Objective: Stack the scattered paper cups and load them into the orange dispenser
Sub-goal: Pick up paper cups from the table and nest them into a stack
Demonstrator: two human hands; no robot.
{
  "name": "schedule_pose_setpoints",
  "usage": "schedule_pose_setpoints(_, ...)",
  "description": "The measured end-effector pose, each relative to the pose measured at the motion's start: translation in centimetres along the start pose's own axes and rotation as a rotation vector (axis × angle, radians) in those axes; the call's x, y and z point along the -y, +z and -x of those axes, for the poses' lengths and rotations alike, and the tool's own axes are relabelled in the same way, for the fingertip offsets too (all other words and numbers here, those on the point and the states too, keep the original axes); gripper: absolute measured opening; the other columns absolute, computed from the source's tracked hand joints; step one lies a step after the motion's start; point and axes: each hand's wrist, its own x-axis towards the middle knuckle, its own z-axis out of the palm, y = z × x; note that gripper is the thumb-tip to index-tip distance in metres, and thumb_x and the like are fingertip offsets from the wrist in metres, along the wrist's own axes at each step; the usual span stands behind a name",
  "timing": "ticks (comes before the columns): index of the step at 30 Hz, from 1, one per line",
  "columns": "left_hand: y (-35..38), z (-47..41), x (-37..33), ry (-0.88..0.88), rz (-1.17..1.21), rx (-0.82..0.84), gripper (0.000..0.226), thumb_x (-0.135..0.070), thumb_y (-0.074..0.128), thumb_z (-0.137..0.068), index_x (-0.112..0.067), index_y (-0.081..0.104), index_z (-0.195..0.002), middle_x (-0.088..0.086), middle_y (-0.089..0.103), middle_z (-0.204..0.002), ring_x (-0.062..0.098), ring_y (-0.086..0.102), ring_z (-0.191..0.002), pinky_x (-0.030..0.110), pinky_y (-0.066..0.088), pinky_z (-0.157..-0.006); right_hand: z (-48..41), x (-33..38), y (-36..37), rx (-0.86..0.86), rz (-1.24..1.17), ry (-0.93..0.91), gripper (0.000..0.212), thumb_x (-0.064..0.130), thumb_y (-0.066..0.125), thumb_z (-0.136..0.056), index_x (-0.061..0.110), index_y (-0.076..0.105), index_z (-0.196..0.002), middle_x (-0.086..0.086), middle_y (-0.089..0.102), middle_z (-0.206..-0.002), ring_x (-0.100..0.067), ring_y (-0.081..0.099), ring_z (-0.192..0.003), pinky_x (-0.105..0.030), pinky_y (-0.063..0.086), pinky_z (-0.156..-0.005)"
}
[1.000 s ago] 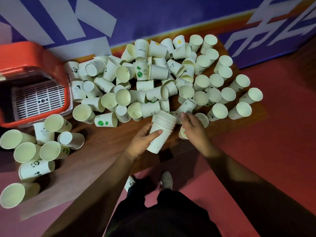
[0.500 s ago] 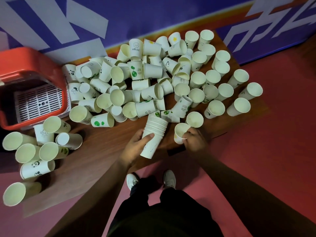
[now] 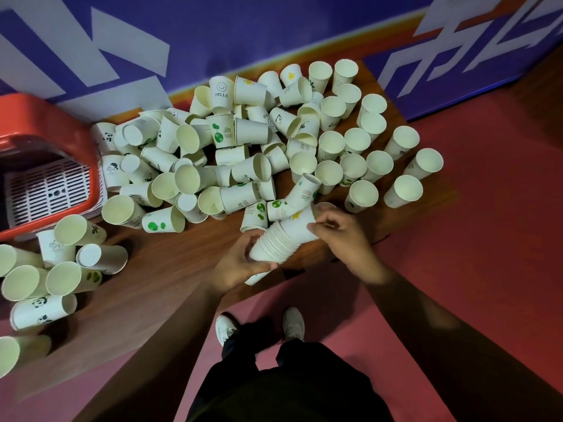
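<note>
My left hand grips the lower end of a stack of nested white paper cups, held tilted above the near table edge. My right hand holds a single cup with a yellow star, its base pushed into the stack's open top. A large heap of loose white paper cups covers the wooden table; some stand upright, many lie on their sides. The orange dispenser with a white grille sits at the left edge.
A second group of cups lies at the table's left end, near the dispenser. A blue wall with white shapes runs behind the table. Red floor lies to the right, and my shoes stand below the table edge.
My right hand lifted a single cup off the table and brought it left onto the stack. My left hand tipped the stack toward the right hand.
</note>
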Motion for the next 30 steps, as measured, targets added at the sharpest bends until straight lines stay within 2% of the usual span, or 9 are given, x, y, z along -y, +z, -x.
schedule_pose_setpoints(2,0.5,-0.3,-0.5,0.017,0.007,0.043,0.067,-0.006,0.087,-0.073,-0.029,0.053,-0.126,-0.001,0.061,-0.123,-0.006,0.062,-0.105,0.016,0.052,-0.085,0.1,-0.3,0.0,0.111,-0.028,0.032,0.009,0.016,0.077,-0.082,0.013,0.068,-0.081,0.002,0.066,-0.086,0.001,0.058,-0.075,-0.02,0.044,-0.074)
schedule_pose_setpoints(4,1.1,-0.4,-0.9,0.024,0.005,0.053,0.064,0.0,0.084,-0.076,-0.033,0.053,-0.121,-0.004,0.062,-0.12,-0.008,0.062,-0.102,0.017,0.052,-0.087,0.1,-1.0,0.2,0.201,-0.026,0.036,0.026,0.031,0.079,-0.078,0.018,0.071,-0.099,0.005,0.071,-0.1,-0.004,0.065,-0.096,-0.025,0.049,-0.086)
schedule_pose_setpoints(8,1.5,-0.5,-0.6,0.014,0.041,0.037,0.064,-0.004,0.085,-0.076,-0.033,0.054,-0.123,-0.003,0.064,-0.123,-0.003,0.063,-0.107,0.021,0.053,-0.09,-0.1,-1.6,0.5,0.282,-0.099,0.113,0.053,0.024,0.079,-0.081,0.021,0.056,-0.129,0.005,0.064,-0.126,-0.005,0.058,-0.117,-0.025,0.046,-0.099)
schedule_pose_setpoints(12,2.1,-0.4,-0.6,-0.015,0.123,-0.019,0.062,-0.012,0.085,-0.077,-0.034,0.053,-0.126,-0.003,0.067,-0.124,0.005,0.066,-0.111,0.022,0.055,-0.085,-1.6,-2.3,-0.5,0.074,0.048,0.059,0.038,0.04,0.071,-0.085,0.019,0.065,-0.117,0.004,0.064,-0.118,-0.008,0.06,-0.109,-0.018,0.045,-0.086)
schedule_pose_setpoints(15,2.3,-0.2,-0.4,-0.033,0.168,-0.08,0.069,-0.018,0.089,-0.073,-0.029,0.053,-0.131,-0.003,0.068,-0.125,0.009,0.066,-0.112,0.025,0.056,-0.088,-3.2,-4.6,-1.4,-0.086,0.425,-0.02,0.038,0.034,0.074,-0.082,0.013,0.065,-0.113,-0.008,0.059,-0.112,-0.021,0.061,-0.1,-0.031,0.048,-0.086)
schedule_pose_setpoints(17,2.3,0.1,-0.1,-0.047,0.158,-0.101,0.069,-0.019,0.09,-0.073,-0.028,0.054,-0.132,-0.004,0.068,-0.125,0.009,0.067,-0.112,0.026,0.057,-0.089,-3.9,-6.2,-1.7,-0.045,0.687,-0.065,0.042,0.03,0.075,-0.08,0.01,0.065,-0.116,-0.014,0.055,-0.115,-0.03,0.058,-0.104,-0.039,0.048,-0.093)
schedule_pose_setpoints(21,2.0,0.9,0.6,-0.059,0.14,-0.137,0.062,-0.016,0.087,-0.077,-0.03,0.055,-0.129,-0.003,0.067,-0.126,0.011,0.067,-0.112,0.028,0.057,-0.09,-4.3,-7.5,-1.8,0.066,0.989,-0.159,0.029,0.024,0.069,-0.086,0.009,0.071,-0.11,-0.014,0.052,-0.113,-0.032,0.054,-0.105,-0.038,0.046,-0.093)
schedule_pose_setpoints(25,1.5,1.3,1.2,-0.076,0.145,-0.16,0.072,-0.03,0.09,-0.068,-0.028,0.055,-0.131,0.001,0.068,-0.127,0.019,0.068,-0.114,0.042,0.056,-0.098,-4.0,-7.5,-2.0,0.03,0.949,-0.27,0.015,0.014,0.069,-0.084,0.005,0.074,-0.095,-0.014,0.054,-0.104,-0.032,0.056,-0.096,-0.039,0.05,-0.085)
schedule_pose_setpoints(30,1.7,1.2,1.2,-0.064,0.136,-0.179,0.078,-0.037,0.091,-0.061,-0.026,0.055,-0.129,0.005,0.067,-0.125,0.024,0.068,-0.112,0.048,0.058,-0.094,-2.6,-5.7,-3.1,-0.161,0.536,-0.355,0.014,0.015,0.084,-0.07,0.01,0.073,-0.078,-0.01,0.053,-0.098,-0.023,0.054,-0.092,-0.032,0.047,-0.084)
